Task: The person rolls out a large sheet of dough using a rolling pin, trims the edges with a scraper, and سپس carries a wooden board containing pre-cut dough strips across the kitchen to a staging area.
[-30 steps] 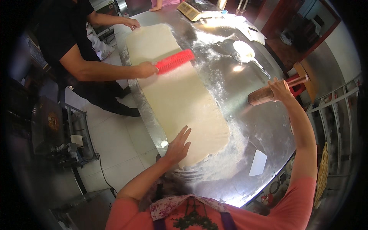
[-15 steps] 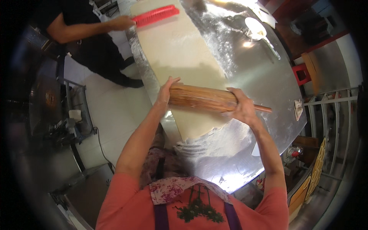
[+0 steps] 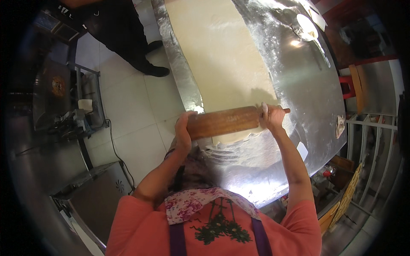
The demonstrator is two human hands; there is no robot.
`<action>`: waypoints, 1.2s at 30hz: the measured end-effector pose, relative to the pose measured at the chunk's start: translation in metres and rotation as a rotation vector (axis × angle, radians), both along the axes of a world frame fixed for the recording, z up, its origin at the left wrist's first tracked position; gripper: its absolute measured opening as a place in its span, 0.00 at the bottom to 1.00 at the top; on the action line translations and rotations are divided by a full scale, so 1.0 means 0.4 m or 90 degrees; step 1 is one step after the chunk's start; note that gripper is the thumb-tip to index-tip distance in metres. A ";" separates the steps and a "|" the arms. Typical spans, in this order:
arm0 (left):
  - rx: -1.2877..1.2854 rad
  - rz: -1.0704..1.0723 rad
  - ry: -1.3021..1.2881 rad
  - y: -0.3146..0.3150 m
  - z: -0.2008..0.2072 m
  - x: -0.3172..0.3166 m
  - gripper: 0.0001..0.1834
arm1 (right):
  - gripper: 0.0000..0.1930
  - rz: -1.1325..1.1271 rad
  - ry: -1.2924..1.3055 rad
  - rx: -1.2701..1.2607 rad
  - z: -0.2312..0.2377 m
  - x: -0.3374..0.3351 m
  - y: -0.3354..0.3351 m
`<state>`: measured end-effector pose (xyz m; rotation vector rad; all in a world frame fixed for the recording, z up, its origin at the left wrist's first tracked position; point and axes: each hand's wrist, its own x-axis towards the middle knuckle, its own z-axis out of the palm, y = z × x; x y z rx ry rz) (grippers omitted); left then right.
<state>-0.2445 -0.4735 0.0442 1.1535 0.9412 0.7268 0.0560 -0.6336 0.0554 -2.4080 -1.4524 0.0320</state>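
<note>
A thick wooden rolling pin (image 3: 226, 123) lies across the near end of a long, pale sheet of dough (image 3: 226, 59). At the pin's left end my left hand (image 3: 183, 130) is closed around it, the grip partly hidden. My right hand (image 3: 273, 116) wraps the thin handle at the other end, whose tip pokes out past my fingers. Dough's ragged near edge shows just below the pin, next to loose white flour (image 3: 252, 153) on the metal table (image 3: 305, 81).
A white scoop or small pan with a handle (image 3: 306, 27) rests at the far right. A white scraper-like piece (image 3: 302, 150) and a crumpled cloth (image 3: 340, 126) lie near the right edge. A person in dark clothes (image 3: 124, 38) stands at the far left.
Both hands have brought the rolling pin nearer to me, and its right end has tilted away. My right hand shifted onto the handle. The other person's arm and red brush have left the view.
</note>
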 end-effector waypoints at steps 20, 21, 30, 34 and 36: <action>0.059 -0.045 0.122 0.043 0.006 -0.037 0.19 | 0.18 0.015 -0.021 -0.135 -0.032 -0.050 0.088; 0.057 -0.052 0.123 0.046 -0.003 -0.040 0.20 | 0.17 0.024 -0.023 -0.146 -0.031 -0.050 0.088; 0.209 -0.140 0.123 -0.028 -0.013 -0.093 0.21 | 0.10 0.140 0.042 -0.076 -0.007 -0.075 0.025; 0.250 -0.119 0.172 0.051 -0.013 -0.061 0.21 | 0.11 0.054 -0.006 -0.110 -0.049 -0.043 0.092; 0.205 -0.093 0.209 0.118 -0.001 -0.027 0.21 | 0.11 -0.044 -0.045 -0.174 -0.061 -0.025 0.158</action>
